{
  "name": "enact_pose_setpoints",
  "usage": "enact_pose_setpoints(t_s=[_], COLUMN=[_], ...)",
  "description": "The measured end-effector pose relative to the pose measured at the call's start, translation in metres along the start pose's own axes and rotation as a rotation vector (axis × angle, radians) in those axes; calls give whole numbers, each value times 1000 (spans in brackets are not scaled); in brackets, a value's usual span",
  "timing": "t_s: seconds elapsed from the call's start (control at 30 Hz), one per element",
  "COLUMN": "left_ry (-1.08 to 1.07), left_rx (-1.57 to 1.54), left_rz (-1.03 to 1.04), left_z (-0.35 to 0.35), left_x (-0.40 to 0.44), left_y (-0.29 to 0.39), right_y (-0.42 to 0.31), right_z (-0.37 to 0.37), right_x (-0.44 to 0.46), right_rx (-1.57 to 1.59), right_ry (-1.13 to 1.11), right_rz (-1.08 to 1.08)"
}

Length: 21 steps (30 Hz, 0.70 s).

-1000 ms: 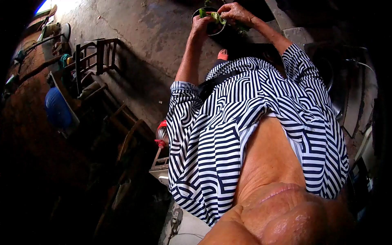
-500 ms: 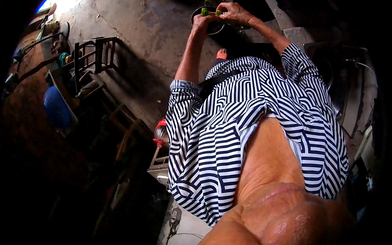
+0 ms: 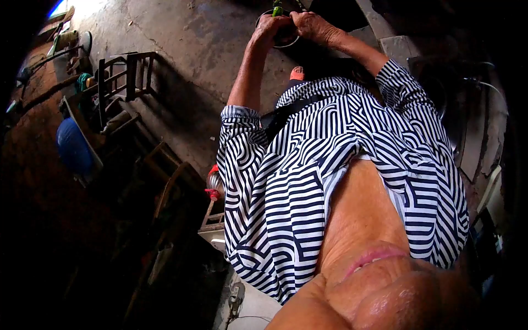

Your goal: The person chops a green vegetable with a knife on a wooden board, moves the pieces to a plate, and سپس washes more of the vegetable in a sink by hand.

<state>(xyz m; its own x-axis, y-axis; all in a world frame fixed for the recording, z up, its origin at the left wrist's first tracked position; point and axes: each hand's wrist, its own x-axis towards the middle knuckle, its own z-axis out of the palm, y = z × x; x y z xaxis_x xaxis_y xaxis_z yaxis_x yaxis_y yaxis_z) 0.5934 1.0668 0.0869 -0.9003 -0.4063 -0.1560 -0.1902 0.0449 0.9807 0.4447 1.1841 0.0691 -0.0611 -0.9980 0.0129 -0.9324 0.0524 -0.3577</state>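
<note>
My left hand [image 3: 268,28] has its fingers closed at the top of the view, above a round dark container [image 3: 287,45]. From its fingers sticks up a small bright green piece of plant [image 3: 278,11]; its exact kind is too small to tell. My right hand [image 3: 311,27] is close beside it, fingertips almost meeting those of the left. Its fingers are bent in a pinch, and what lies between them is hidden. Both hands cover much of the container, so its contents barely show.
To the left stands a dark wooden chair [image 3: 127,77] on the concrete floor [image 3: 187,49]. A blue rounded object [image 3: 74,146] lies below it. Near my left side is a clear bottle with red parts [image 3: 213,181]. An orange-clad foot [image 3: 297,73] shows below the container.
Both hands have dipped slightly and drawn closer together. Two green bits showed between them before; one shows now. My left forearm has shifted a little to the left.
</note>
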Motion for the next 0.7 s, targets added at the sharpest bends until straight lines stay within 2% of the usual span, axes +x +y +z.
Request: enact_pose_setpoints(t_s=[0.03, 0.17, 0.23, 0.27, 0.33, 0.37, 0.43, 0.47, 0.53, 0.6, 0.67, 0.7], left_ry=[9, 17, -29, -28, 59, 64, 41, 43, -24, -35, -47, 62], left_rx=[-196, -396, -428, -428, -414, -415, -486, -486, -532, -494, -459, -479], left_rz=[-237, -279, -135, -135, -261, -261, -239, -243, -247, -262, -286, -337], left_z=[1, 2, 1, 2, 5, 5, 3, 2, -3, -3, 0, 3], left_x=[1, -4, 0, 0, -1, -2, -8, -11, -11, -7, -9, -10], left_y=[6, 8, -8, -8, -8, -13, -21, -24, -29, -30, -29, -26], right_y=[-3, -12, -6, -3, 4, 17, 26, 30, -11, 20, 28, 35], right_z=[-1, -18, -16, -14, -12, -1, 8, 13, -43, -14, -3, -8], right_x=[-1, -6, -2, -1, 4, 10, 18, 13, 8, 16, 15, 16], right_rx=[-18, -6, 108, 108, 210, 211, -115, -111, 665, 668, 988, 1000], right_ry=[36, 26, 43, 43, -48, -50, -42, -42, -242, -300, -165, -162], right_rz=[25, 65, 47, 47, 46, 42, -392, -392, 279, 251, 211, 346])
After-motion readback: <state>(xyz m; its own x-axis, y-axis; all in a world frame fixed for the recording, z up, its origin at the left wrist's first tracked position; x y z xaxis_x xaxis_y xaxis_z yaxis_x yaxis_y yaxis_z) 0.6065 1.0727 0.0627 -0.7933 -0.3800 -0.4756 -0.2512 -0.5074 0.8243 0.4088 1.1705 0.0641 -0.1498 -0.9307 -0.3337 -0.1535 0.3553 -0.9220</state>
